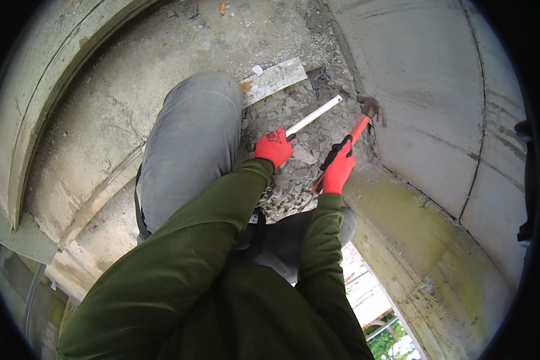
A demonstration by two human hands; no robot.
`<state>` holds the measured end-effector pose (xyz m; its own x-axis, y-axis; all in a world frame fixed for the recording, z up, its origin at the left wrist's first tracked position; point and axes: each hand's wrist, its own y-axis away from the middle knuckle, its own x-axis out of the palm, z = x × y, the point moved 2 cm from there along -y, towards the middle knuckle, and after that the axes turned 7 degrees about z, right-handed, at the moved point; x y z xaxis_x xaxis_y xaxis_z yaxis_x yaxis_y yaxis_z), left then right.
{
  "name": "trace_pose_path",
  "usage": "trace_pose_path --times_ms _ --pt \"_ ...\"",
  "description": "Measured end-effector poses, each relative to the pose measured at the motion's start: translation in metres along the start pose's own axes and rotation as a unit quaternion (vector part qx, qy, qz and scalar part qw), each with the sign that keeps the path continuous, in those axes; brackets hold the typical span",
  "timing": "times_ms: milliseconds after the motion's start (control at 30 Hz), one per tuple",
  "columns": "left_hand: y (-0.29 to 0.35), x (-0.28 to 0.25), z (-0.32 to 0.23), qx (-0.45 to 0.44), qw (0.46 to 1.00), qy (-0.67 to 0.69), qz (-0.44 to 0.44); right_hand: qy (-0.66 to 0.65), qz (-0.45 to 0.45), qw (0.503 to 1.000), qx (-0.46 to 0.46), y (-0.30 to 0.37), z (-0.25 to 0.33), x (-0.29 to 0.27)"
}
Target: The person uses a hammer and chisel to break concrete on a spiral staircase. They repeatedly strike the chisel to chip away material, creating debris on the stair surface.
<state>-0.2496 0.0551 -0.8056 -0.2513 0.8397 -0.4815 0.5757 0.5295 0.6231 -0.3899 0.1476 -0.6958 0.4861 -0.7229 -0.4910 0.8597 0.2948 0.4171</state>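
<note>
My left hand (pixel 275 147), in a red glove, is closed round the lower end of a white rod (pixel 314 116). The rod slants up and right over broken rubble, and a small dark spot marks its far end. In my right hand (pixel 339 168), gloved in red and black, is a hammer (pixel 360 128) with a red handle. Its dark brown head, somewhat blurred, is beside the foot of the grey wall, just right of the rod's tip. A small gap separates the hammer head from the rod.
Loose rubble (pixel 282 195) fills the strip between my knee and the grey concrete wall (pixel 414 78). Beyond the knee lies a stained white board (pixel 276 81). A yellowish concrete ledge (pixel 408 234) runs at the right, and a curved concrete edge (pixel 48 90) rises at the left.
</note>
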Motion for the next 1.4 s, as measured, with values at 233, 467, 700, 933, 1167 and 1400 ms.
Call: trace_pose_path --times_ms 233,467,700,933,1167,1400 --pt "0.001 0.004 -0.004 0.025 1.000 0.007 -0.007 0.193 -0.018 0.977 -0.083 -0.014 -0.020 -0.004" --pt "0.005 0.006 0.002 -0.006 0.999 0.030 0.019 0.045 0.032 0.998 0.001 0.014 0.041 0.001" --pt "0.000 -0.002 -0.011 -0.006 0.997 0.067 0.029 0.250 0.073 0.965 0.000 -0.018 -0.007 0.011" --pt "0.003 -0.004 -0.009 -0.026 0.997 0.051 0.045 -0.099 0.024 0.989 -0.103 0.006 0.056 -0.013" --pt "-0.001 -0.004 -0.011 -0.003 0.999 0.030 0.039 0.131 0.068 0.989 0.016 -0.026 -0.001 0.008" --pt "0.001 -0.009 -0.013 -0.023 0.998 0.032 0.044 -0.119 -0.051 0.974 -0.186 -0.008 0.014 0.002"
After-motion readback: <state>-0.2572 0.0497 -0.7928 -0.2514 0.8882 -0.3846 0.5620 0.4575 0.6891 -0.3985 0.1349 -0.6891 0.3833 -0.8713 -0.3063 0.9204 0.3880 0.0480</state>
